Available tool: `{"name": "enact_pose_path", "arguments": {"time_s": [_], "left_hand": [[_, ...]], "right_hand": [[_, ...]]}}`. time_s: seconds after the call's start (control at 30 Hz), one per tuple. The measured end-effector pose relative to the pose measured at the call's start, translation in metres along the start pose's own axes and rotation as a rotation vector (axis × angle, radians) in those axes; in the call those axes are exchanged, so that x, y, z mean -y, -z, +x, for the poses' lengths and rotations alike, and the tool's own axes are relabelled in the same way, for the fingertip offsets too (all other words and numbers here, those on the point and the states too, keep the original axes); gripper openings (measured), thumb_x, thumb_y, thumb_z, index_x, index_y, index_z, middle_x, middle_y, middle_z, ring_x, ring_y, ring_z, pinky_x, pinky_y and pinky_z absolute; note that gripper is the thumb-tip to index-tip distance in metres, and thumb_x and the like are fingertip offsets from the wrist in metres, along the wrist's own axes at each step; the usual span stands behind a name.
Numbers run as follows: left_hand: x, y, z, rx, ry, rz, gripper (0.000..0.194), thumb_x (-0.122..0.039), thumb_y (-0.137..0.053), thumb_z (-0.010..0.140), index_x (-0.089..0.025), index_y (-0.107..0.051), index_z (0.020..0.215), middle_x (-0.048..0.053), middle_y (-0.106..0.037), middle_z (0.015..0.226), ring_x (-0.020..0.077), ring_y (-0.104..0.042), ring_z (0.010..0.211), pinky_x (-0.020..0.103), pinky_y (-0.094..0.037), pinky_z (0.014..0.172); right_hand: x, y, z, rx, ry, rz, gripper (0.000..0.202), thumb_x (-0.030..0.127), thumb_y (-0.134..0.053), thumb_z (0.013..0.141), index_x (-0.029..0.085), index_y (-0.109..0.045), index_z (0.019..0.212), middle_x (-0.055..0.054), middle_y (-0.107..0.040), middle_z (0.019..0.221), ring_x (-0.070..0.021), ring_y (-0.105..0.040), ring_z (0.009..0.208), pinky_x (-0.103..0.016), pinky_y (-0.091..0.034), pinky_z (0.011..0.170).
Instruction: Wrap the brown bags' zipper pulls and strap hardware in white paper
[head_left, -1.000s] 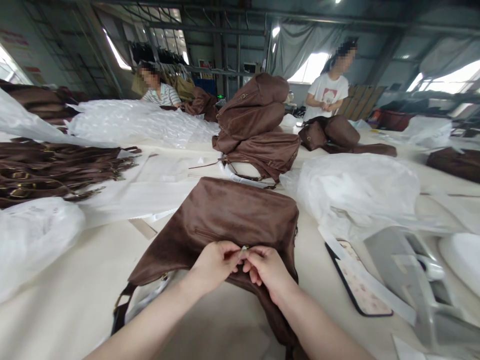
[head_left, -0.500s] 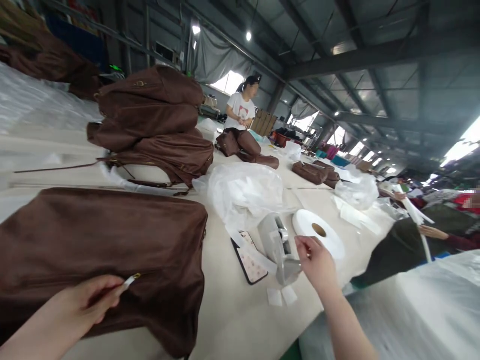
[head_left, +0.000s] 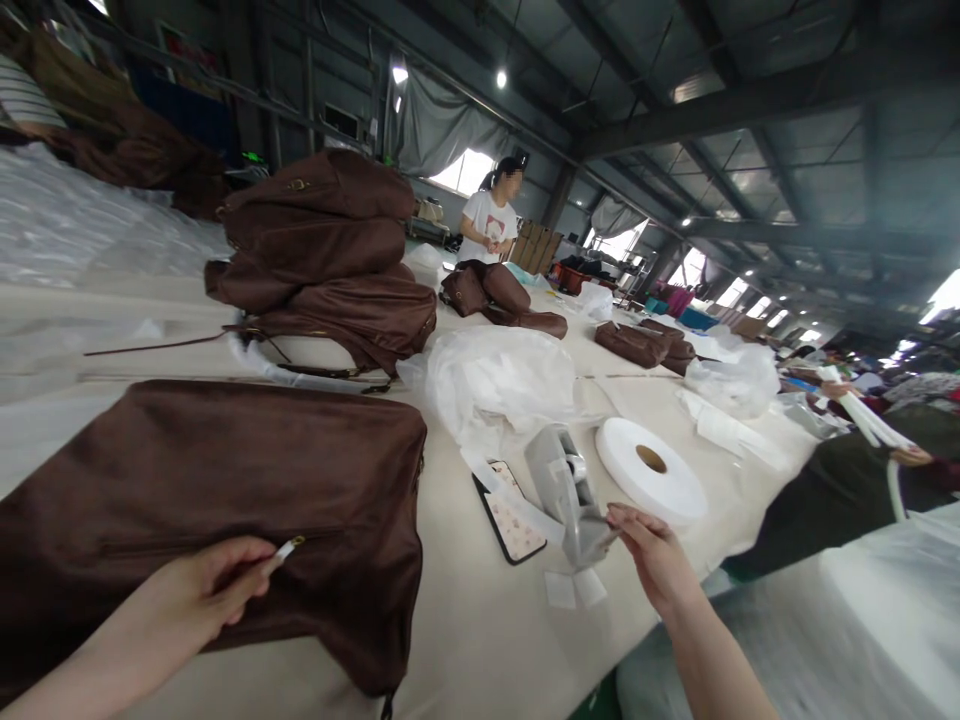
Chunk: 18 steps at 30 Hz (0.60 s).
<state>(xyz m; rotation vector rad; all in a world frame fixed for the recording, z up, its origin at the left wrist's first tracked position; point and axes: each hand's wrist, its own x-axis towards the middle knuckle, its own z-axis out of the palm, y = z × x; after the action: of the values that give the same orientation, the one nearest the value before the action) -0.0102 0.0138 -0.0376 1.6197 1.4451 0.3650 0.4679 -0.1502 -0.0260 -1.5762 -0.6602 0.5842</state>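
A brown leather-look bag (head_left: 262,450) lies flat in front of me. My left hand (head_left: 214,590) is closed over its lower part, pinching a zipper pull (head_left: 286,551) with a white wrapping near its brass-coloured end. To the right stands a grey tape dispenser (head_left: 549,458). My right hand (head_left: 660,560) is closed at the dispenser's near end, thumb and finger pinching what looks like the end of clear tape. White paper squares (head_left: 561,590) lie just below the dispenser, and a phone in a patterned case (head_left: 519,530) is beside it, partly under a white strip.
A large roll of white ribbon (head_left: 619,460) lies behind my right hand. Crumpled plastic (head_left: 510,375) and stacked brown bags (head_left: 322,235) are farther back. Across the table stands a person in a white shirt (head_left: 487,220). Another person's hands (head_left: 911,455) hold white strips at right.
My right hand has come down slightly to the dispenser's near end, its fingers now pinched there. My left hand still holds the zipper pull. The whole view has shifted a little.
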Motion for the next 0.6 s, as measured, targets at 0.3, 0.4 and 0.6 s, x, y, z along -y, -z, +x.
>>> {"name": "enact_pose_path", "arguments": {"time_s": [0.3,0.4,0.6], "left_hand": [[0.001,0.001,-0.003,0.049,0.024,-0.072,0.029,-0.044,-0.048,0.073,-0.021,-0.059,0.087,-0.007,-0.059,0.065,0.0106,-0.048,0.056,0.016,-0.032,0.051],[0.0,0.001,-0.003,0.069,0.025,-0.083,0.03,-0.047,-0.047,0.074,-0.022,-0.059,0.086,-0.008,-0.057,0.063,0.0098,-0.047,0.055,0.016,-0.031,0.05],[-0.007,0.002,-0.006,0.058,0.002,-0.061,0.031,-0.048,-0.049,0.072,-0.021,-0.06,0.084,-0.007,-0.058,0.064,0.0099,-0.048,0.055,0.017,-0.033,0.051]], "right_hand": [[-0.013,0.007,-0.024,-0.103,0.147,-0.096,0.025,0.041,-0.076,0.064,0.021,-0.076,0.08,-0.008,-0.067,0.107,-0.0272,-0.052,0.114,-0.041,-0.036,0.101],[-0.014,0.01,-0.036,-0.188,0.131,-0.167,0.028,0.045,-0.075,0.064,0.02,-0.075,0.076,-0.009,-0.066,0.11,-0.0287,-0.053,0.113,-0.041,-0.036,0.101],[-0.02,0.016,-0.039,-0.153,-0.02,-0.426,0.04,0.054,-0.068,0.065,0.02,-0.074,0.084,-0.008,-0.072,0.098,-0.0294,-0.061,0.101,-0.037,-0.045,0.09]]}}
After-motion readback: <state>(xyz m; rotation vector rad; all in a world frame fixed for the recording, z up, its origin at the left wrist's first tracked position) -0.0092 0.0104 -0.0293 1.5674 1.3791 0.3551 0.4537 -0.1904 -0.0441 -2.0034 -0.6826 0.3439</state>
